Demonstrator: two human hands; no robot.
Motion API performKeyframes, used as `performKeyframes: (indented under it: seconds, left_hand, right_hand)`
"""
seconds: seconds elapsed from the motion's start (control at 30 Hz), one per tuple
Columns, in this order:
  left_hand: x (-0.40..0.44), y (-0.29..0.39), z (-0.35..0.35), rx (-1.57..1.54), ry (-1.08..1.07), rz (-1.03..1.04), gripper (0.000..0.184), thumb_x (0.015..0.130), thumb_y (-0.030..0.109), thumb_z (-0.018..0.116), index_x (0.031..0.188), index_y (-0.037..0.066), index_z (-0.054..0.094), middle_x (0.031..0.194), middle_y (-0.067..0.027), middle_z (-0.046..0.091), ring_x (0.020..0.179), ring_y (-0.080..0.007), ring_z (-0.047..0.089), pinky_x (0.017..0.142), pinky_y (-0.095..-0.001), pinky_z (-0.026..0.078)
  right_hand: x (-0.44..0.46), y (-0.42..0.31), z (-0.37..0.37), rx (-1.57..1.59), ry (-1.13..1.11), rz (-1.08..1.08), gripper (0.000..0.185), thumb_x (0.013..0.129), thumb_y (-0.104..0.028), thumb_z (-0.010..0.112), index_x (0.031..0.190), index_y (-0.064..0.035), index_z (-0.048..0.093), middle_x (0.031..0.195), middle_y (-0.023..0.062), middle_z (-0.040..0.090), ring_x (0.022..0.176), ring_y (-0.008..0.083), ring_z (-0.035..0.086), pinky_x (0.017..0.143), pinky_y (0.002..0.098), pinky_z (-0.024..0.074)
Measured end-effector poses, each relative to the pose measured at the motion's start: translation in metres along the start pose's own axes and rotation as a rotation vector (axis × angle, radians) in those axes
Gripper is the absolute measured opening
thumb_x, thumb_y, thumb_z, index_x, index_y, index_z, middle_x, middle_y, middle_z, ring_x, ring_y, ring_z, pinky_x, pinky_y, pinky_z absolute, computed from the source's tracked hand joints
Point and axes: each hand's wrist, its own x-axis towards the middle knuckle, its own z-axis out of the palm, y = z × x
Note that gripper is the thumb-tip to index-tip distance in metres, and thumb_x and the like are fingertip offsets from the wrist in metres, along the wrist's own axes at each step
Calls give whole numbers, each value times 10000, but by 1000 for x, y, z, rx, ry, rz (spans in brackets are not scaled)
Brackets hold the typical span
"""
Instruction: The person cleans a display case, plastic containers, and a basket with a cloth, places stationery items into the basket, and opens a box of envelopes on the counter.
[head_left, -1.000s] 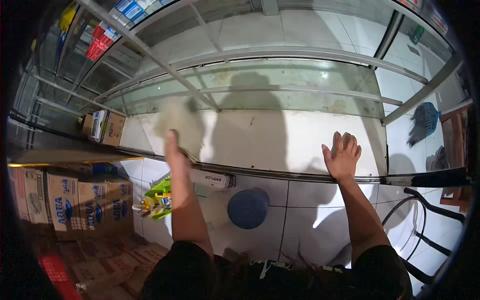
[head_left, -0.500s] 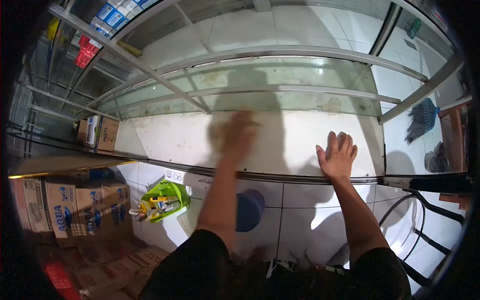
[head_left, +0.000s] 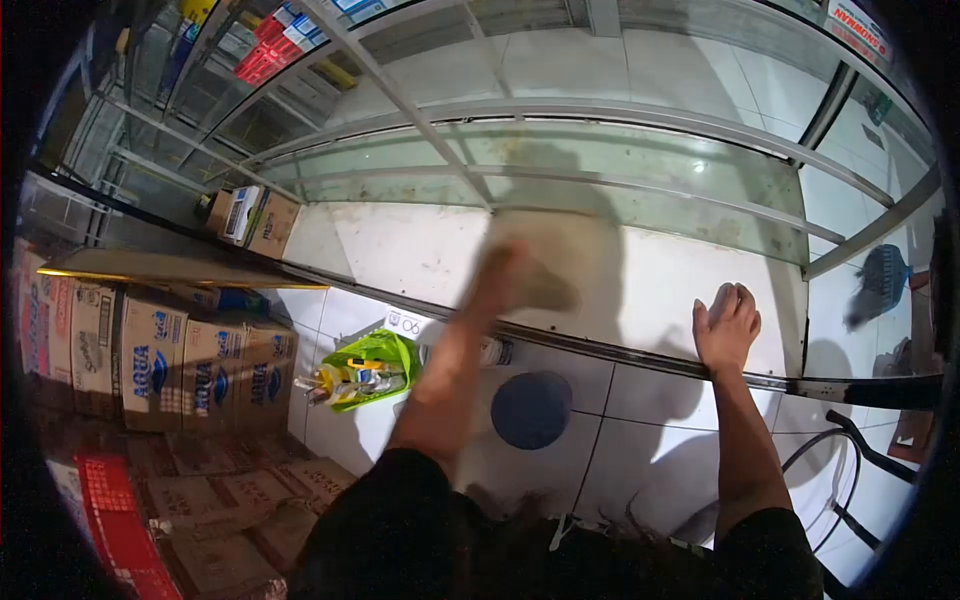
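My left hand (head_left: 500,278) is over the white bottom board (head_left: 390,240) of a glass display case, smeared by motion. Beside its fingers is a blurred brownish patch (head_left: 548,290); whether this is a cloth or shadow I cannot make out. Its fingers do not show clearly. Near the board's right end, my right hand (head_left: 728,330) rests flat by the front rail (head_left: 640,352), fingers stretched out and holding nothing. Dark specks and stains mark the board and the greenish glass pane (head_left: 690,195) behind it.
Metal frame bars (head_left: 640,180) cross above the board. On the tiled floor stand a blue round bucket (head_left: 531,410) and a green basket (head_left: 385,350) of small items. Cardboard cartons (head_left: 155,370) are stacked at left. A chair's dark legs (head_left: 875,440) and a blue broom (head_left: 882,280) are at right.
The camera view has shifted, so most things appear further right or lower. My left hand has moved towards the front rail, still blurred. My right hand stays flat at the board's right end.
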Motion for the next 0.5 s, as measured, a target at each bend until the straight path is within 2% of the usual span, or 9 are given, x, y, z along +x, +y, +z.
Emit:
performKeyframes:
  seconds: [0.03,0.07,0.1,0.17,0.2,0.3,0.37,0.43,0.5]
  left_hand:
    - [-14,27,-17,52,630,-342,409,852,411,441,922,42,602,724,-44,578,684,-175,547,598,-329,435]
    - [-40,55,-44,460,512,-77,432,859,423,407,924,44,605,754,-45,590,668,-171,545,582,-332,433]
    - [-50,68,-66,672,671,-120,526,850,453,407,1132,21,509,1028,-134,571,901,-223,553,722,-301,440]
    - [-50,43,-136,864,659,285,658,849,463,400,1312,9,287,1325,-220,317,1213,-302,344,951,-361,316]
    - [-46,12,-154,862,663,283,658,849,463,400,1312,9,287,1325,-220,317,1213,-302,344,951,-361,316]
    - [-37,-57,-186,1614,593,-453,610,855,416,402,1353,110,229,1355,-237,249,1228,-392,282,989,-475,244]
    - [-53,-43,-117,1575,339,-328,574,861,401,390,1365,192,211,1399,-239,106,1280,-433,103,1005,-551,145]
    - [-46,-64,-105,1542,239,-262,560,854,403,393,1361,239,217,1413,-211,58,1302,-397,32,1017,-551,93]
    - [-49,-54,-56,1585,156,-162,544,840,356,442,1341,220,278,1386,-209,172,1289,-395,112,1028,-505,136]
  right_hand:
    - [0,-1,-2,-9,-5,8,624,781,-444,472,1235,-34,350,1273,136,334,1234,268,253,1003,468,177]
    - [1,-2,-4,-20,-8,16,625,782,-444,475,1237,-36,346,1272,136,334,1231,268,259,1003,466,179]
    - [1,-2,-5,-32,-12,25,626,782,-443,478,1239,-37,342,1270,135,334,1228,269,264,1003,463,182]
    - [0,-3,-4,-37,-14,24,625,783,-444,477,1239,-38,343,1270,135,334,1229,266,263,1004,461,182]
    - [0,-3,-3,-39,-15,26,624,785,-445,476,1239,-38,343,1271,134,335,1230,264,262,1005,458,182]
    - [0,-3,-3,-45,-4,22,620,788,-446,475,1237,-39,347,1270,133,336,1231,262,262,1007,456,181]
    - [0,-3,-3,-41,5,18,614,790,-446,474,1233,-38,353,1269,132,337,1230,263,264,1008,455,181]
    - [3,-4,-4,-49,7,20,612,787,-439,480,1233,-38,361,1273,131,340,1225,267,271,1005,447,185]
    - [0,-6,-4,-53,0,37,607,782,-426,491,1234,-37,378,1280,130,346,1215,275,285,1000,431,193]
